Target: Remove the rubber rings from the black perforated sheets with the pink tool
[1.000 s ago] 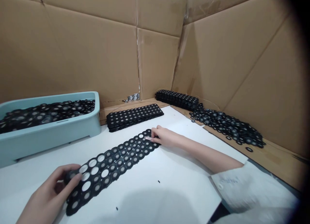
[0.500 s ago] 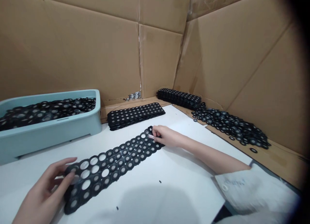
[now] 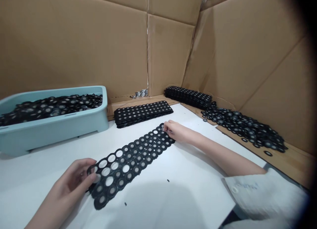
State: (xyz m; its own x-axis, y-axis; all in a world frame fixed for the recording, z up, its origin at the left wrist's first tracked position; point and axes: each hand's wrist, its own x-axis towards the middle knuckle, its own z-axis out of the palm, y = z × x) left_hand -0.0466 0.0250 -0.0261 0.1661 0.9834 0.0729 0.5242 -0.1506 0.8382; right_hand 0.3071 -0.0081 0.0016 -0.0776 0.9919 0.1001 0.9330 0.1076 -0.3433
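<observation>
A long black sheet of joined rings (image 3: 138, 156) lies slantwise on the white tabletop. Most of its rings show pale grey centres; several near the left end and one near the far end look like open holes with white behind. My left hand (image 3: 74, 179) is closed on the near left corner, thumb and index finger around the edge ring; a pale disc shows by the thumb tip. At the far right end, my right hand (image 3: 175, 131) has its fingers pinched on the sheet's corner. What lies under those fingertips is partly hidden.
Behind the sheet sits a small stack of similar black sheets (image 3: 143, 113). A light blue bin (image 3: 61, 126) full of black ringed pieces stands at left. A taller stack (image 3: 188, 96) and a heap of loose rings (image 3: 245, 128) lie along the cardboard wall (image 3: 235, 57) at right.
The view has shifted slightly. My left hand and the sheet's left end have moved to the right and a little up. My right hand keeps its place at the far end.
</observation>
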